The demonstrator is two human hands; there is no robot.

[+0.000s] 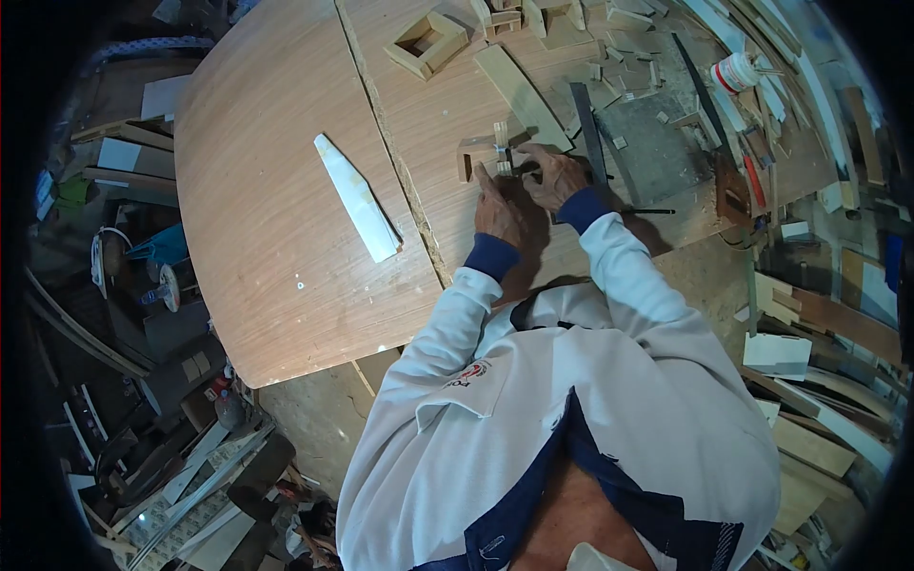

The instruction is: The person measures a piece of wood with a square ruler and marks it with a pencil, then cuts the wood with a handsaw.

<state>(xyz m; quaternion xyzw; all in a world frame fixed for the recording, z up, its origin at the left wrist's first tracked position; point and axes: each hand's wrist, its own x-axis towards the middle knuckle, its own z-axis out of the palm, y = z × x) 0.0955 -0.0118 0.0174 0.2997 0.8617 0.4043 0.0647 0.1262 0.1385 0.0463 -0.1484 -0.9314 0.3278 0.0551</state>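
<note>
Small pale wooden block assembly (481, 152) sits on the round wooden table (267, 190), just beyond both hands; left hand (497, 211) presses it, right hand (552, 176) pinches a dark tool (519, 167) against it.

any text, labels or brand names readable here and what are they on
Shirt logo: a small red badge with lettering under it, too blurred and turned to read.
Glue bottle: a red and white label, with print too small to read.
Nothing else shows legible words, numbers or signs.
</note>
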